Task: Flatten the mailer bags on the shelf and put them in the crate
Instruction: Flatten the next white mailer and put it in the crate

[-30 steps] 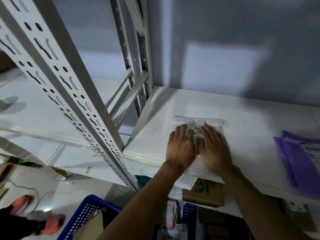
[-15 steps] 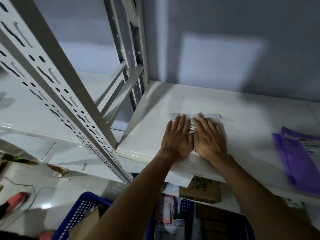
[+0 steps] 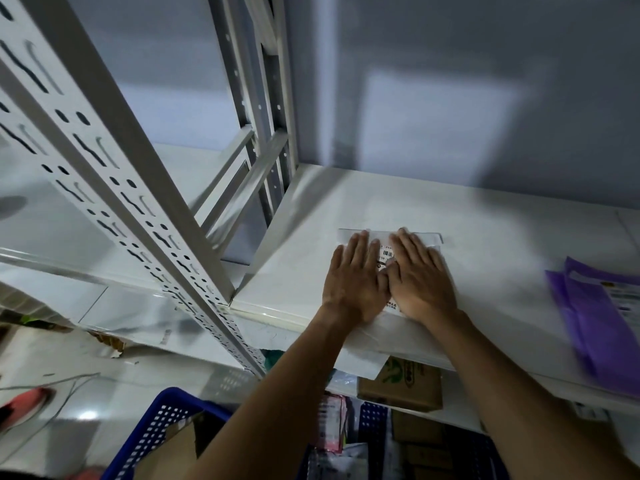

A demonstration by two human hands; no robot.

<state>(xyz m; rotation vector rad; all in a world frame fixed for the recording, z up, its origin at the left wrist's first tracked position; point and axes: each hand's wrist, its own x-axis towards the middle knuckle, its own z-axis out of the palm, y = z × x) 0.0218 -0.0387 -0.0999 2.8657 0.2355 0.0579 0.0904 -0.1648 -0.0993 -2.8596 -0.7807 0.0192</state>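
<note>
A white mailer bag (image 3: 372,344) with a barcode label lies flat on the white shelf (image 3: 502,233), its near end hanging over the front edge. My left hand (image 3: 355,277) and my right hand (image 3: 419,275) press on it side by side, palms down, fingers straight and reaching to its far edge. A purple mailer bag (image 3: 595,317) lies on the shelf at the right. The blue perforated crate (image 3: 156,434) stands on the floor below at the left, with cardboard inside.
A perforated grey shelf upright (image 3: 114,181) slants across the left. A cardboard box (image 3: 401,382) and other parcels sit on the lower shelf under the mailer. A red shoe (image 3: 24,403) and a cable lie on the floor at the left.
Both hands have slid forward over the white mailer, away from me, until the fingertips reach its far edge. The bag lies flatter under them.
</note>
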